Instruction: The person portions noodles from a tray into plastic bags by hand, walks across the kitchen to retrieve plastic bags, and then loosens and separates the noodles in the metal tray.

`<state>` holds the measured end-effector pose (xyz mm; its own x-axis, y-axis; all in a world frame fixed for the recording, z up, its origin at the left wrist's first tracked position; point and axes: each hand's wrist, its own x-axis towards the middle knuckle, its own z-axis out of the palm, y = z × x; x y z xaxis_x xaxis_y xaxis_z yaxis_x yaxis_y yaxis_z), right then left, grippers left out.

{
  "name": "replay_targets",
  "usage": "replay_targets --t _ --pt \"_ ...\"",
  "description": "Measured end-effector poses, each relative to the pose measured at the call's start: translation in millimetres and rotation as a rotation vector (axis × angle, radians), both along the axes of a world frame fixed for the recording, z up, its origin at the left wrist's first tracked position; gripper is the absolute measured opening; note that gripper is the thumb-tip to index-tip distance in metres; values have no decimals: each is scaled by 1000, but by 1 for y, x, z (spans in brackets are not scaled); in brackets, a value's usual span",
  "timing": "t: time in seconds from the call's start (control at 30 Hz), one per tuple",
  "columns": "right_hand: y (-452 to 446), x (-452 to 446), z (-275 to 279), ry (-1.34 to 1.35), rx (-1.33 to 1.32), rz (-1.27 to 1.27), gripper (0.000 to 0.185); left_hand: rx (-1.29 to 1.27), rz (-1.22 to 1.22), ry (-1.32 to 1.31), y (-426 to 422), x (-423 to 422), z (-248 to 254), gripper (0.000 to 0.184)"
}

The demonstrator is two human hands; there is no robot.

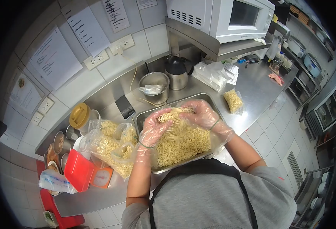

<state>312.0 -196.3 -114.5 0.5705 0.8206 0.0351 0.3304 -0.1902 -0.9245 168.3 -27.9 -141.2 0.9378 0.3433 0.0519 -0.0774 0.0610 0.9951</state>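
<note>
A deep metal tray [210,100] holds a heap of yellow noodles [183,147]. Over its far half, my left hand [154,128] and my right hand [202,114], both in clear plastic gloves, hold a loose bunch of noodles [172,117] between them. The fingers of each hand are curled around strands. Left of the tray lies a large clear bag of noodles [110,147], its top gathered in loops. A smaller packed bag of noodles [233,101] rests on the counter to the right.
Behind the tray stand a metal pot [154,87] and a black-topped jug [176,72]. A phone [125,107] lies to their left. A red container [78,170] and an orange scale [101,177] are at the left. A microwave [236,19] sits on a shelf above. Plastic bags [210,76] lie at the back.
</note>
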Motion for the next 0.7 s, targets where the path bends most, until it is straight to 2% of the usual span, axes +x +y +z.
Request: replay_targets --t 0.1,0.2,0.23,0.3,0.33,0.4,0.43,0.5,0.57,0.63,0.7 --pt "-10 2 18 191 186 3 31 98 36 -59 9 -8 -6 35" --pt "-22 9 29 279 334 -47 23 40 55 -169 21 -13 -22 30" --pt "-24 23 22 317 393 -49 21 132 77 -167 29 -14 -31 26" --pt "-32 32 24 381 450 -60 18 154 117 -21 55 -12 -73 31" --pt "-33 34 21 219 263 -77 19 166 135 51 60 -12 -85 33" --pt "-30 34 25 -106 -111 -111 22 571 213 110 51 -18 -88 36" --pt "-28 24 24 -428 -280 -112 29 774 250 137 46 -20 -89 38" --pt "-12 30 -29 -730 -439 100 39 835 74 164 34 -25 -81 40" --pt "2 7 -67 -775 -238 237 43 991 -50 140 19 -29 -77 39" --pt "18 -25 -88 -845 -131 405 44 1027 -98 307 11 -25 -75 37" --pt "25 -43 -110 -844 -206 332 42 1068 -75 371 12 -23 -76 30"
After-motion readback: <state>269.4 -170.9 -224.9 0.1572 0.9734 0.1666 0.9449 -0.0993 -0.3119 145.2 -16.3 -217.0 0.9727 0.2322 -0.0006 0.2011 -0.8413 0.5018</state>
